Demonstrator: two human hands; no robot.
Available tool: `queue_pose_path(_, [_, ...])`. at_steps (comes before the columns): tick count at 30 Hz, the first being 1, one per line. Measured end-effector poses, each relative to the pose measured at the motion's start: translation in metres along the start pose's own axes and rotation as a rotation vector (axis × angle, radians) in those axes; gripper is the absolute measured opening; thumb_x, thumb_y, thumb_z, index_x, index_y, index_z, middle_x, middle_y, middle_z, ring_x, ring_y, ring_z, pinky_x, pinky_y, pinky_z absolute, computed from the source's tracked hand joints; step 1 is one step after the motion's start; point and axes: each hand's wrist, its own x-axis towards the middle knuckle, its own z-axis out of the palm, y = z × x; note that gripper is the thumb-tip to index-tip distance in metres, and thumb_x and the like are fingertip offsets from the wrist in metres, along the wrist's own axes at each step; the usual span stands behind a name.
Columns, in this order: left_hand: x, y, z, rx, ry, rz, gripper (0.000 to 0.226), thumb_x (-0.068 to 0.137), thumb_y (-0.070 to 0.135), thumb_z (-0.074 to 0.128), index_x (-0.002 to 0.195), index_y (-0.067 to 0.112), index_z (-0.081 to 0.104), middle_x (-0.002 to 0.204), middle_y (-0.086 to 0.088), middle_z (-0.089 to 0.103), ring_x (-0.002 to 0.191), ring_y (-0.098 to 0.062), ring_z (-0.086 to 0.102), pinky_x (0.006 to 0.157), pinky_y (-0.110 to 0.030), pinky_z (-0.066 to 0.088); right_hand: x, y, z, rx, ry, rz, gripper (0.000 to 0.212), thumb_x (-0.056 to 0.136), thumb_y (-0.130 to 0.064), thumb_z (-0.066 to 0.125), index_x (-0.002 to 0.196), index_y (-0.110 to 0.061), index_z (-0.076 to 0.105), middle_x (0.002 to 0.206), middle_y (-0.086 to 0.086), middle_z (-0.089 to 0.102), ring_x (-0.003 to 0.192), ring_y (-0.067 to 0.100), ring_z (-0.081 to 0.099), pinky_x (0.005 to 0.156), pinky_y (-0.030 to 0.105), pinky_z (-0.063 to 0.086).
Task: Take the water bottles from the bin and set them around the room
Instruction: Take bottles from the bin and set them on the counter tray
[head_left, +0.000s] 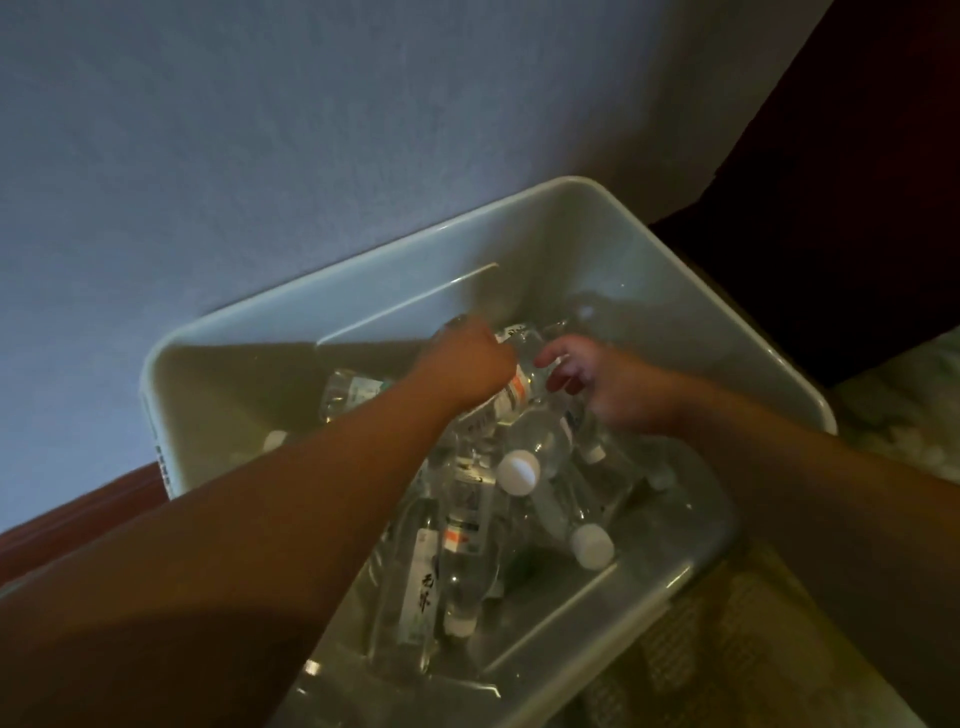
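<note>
A translucent white plastic bin (519, 208) holds several clear water bottles with white caps, lying in a heap. Both my arms reach down into it. My left hand (467, 358) is curled round a bottle (519, 387) with an orange and white label, near the bin's far wall. My right hand (587, 379) is just right of that bottle with its fingers bent against the bottle's upper part. Other bottles lie under my arms, among them a white-capped bottle (519, 470) and a capped bottle (592, 543) nearer to me. The picture is dim and blurred.
The bin stands against a pale blue-grey wall (234, 156). A dark mass (857, 182) rises at the right. Patterned carpet (727, 649) shows at the lower right, a reddish-brown strip (78, 514) at the left below the wall.
</note>
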Motion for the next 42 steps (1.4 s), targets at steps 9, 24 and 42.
queue_pose_path(9, [0.000,0.025,-0.002,0.384,-0.252,0.223,0.015,0.092,0.034,0.060,0.095,0.022,0.069,0.120,-0.012,0.067,0.083,-0.018,0.056,0.071,-0.027,0.038,-0.015,0.010,0.026,-0.542,0.023,-0.229,0.069,0.079,-0.029,0.077,0.136,-0.050,0.044,0.137,-0.004,0.036,0.126,0.020,0.041,0.104,0.040,0.047])
queue_pose_path(24, [-0.020,0.037,-0.067,-1.304,-0.434,-0.076,0.032,0.087,0.043,0.057,0.092,0.012,0.063,0.075,-0.007,0.058,0.058,-0.016,0.054,0.055,-0.024,0.036,-0.033,-0.032,0.006,1.045,0.383,0.059,0.035,0.080,-0.024,0.081,0.111,-0.020,0.066,0.081,0.005,0.079,0.068,0.020,0.077,0.056,0.033,0.060])
queue_pose_path(42, [-0.275,0.432,-0.330,-1.184,-0.420,0.277,0.087,0.049,0.049,0.096,0.120,0.010,0.063,0.086,-0.025,0.065,0.070,-0.036,0.065,0.067,-0.044,0.056,-0.405,-0.290,-0.322,1.499,0.419,-0.141,0.060,0.059,-0.036,0.084,0.107,-0.001,0.075,0.094,0.030,0.069,0.079,0.040,0.070,0.073,0.049,0.058])
